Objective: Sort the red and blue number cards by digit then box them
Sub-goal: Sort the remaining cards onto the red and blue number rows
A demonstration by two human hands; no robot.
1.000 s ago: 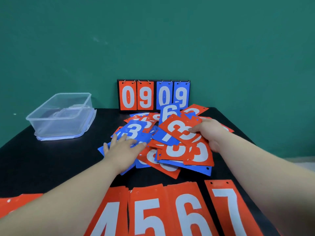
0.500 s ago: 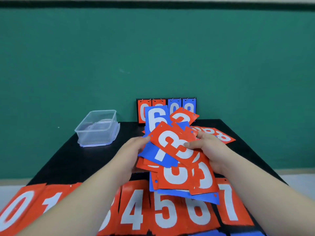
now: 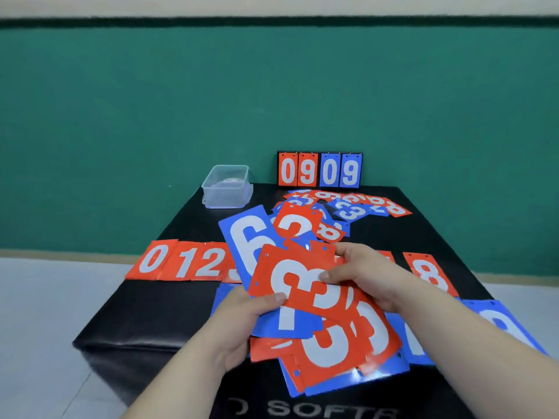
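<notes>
Both hands hold a fanned bunch of red and blue number cards (image 3: pixel 329 343) above the near part of the black table (image 3: pixel 145 322). My left hand (image 3: pixel 245 316) grips the bunch at its left edge, thumb on top. My right hand (image 3: pixel 369 276) grips it from the right, thumb on the top red 3 card (image 3: pixel 302 279). A blue 6 card (image 3: pixel 245 240) sticks out behind. A row of red cards (image 3: pixel 184 261) reading 0, 1, 2 lies flat at left, with a red 8 card (image 3: pixel 429 273) at right. Loose cards (image 3: pixel 348 207) are scattered farther back.
A clear plastic box (image 3: pixel 227 186) stands at the table's back left corner. A small flip scoreboard (image 3: pixel 319 169) showing 0 9 0 9 stands at the back against the green wall. Blue cards (image 3: pixel 499 325) lie at the near right. Grey floor lies to the left.
Both hands gathered part of the card pile, lifted it off the table and drew it toward me. The view pulled back, so the sorted row and table edges now show.
</notes>
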